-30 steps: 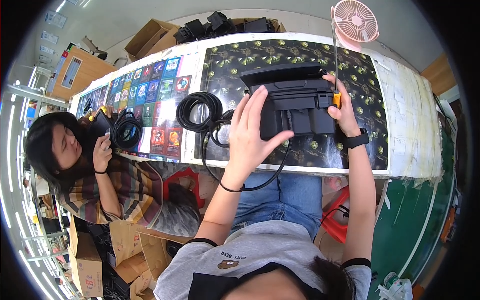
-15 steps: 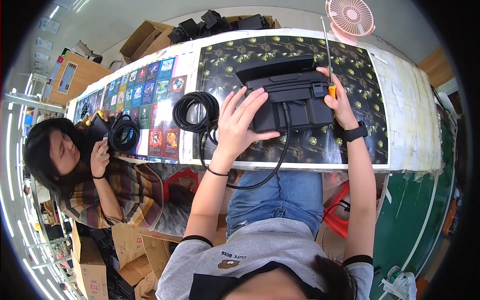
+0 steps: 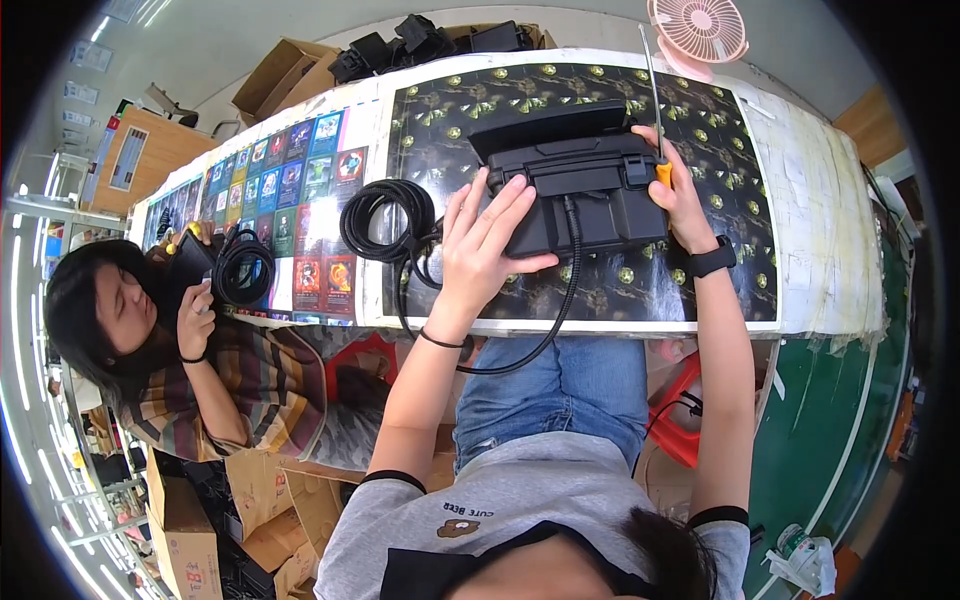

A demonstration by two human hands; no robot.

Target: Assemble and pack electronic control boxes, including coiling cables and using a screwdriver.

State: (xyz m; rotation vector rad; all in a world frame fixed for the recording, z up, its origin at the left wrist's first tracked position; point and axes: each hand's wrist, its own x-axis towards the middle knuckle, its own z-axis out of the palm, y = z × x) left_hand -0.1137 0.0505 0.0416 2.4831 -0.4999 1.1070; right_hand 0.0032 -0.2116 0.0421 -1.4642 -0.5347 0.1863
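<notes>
A black plastic case (image 3: 615, 220) lies on the dark patterned mat, with a flap (image 3: 550, 130) raised along its far side and a latch near its right end. A black ribbed cable (image 3: 574, 270) leaves its near face and runs to a coil (image 3: 385, 222) on the left. My left hand (image 3: 485, 230) holds the case's left end, fingers stretched over its top and thumb along the near edge. At the right end, my right hand (image 3: 680, 195) is closed around a screwdriver (image 3: 664, 176) with a yellow handle, shaft pointing away, while also bracing the case. Its palm-side fingers are partly hidden.
A pink fan (image 3: 697, 30) stands at the table's far right edge. Cartons with black devices (image 3: 425, 38) sit beyond the table. To my left, a co-worker's hand (image 3: 195, 318) is at another black device beside a coiled cable (image 3: 243, 268). A red stool (image 3: 680, 415) is below.
The whole view has shifted slightly. My hands keep their hold on the case and the screwdriver, with no other clear change.
</notes>
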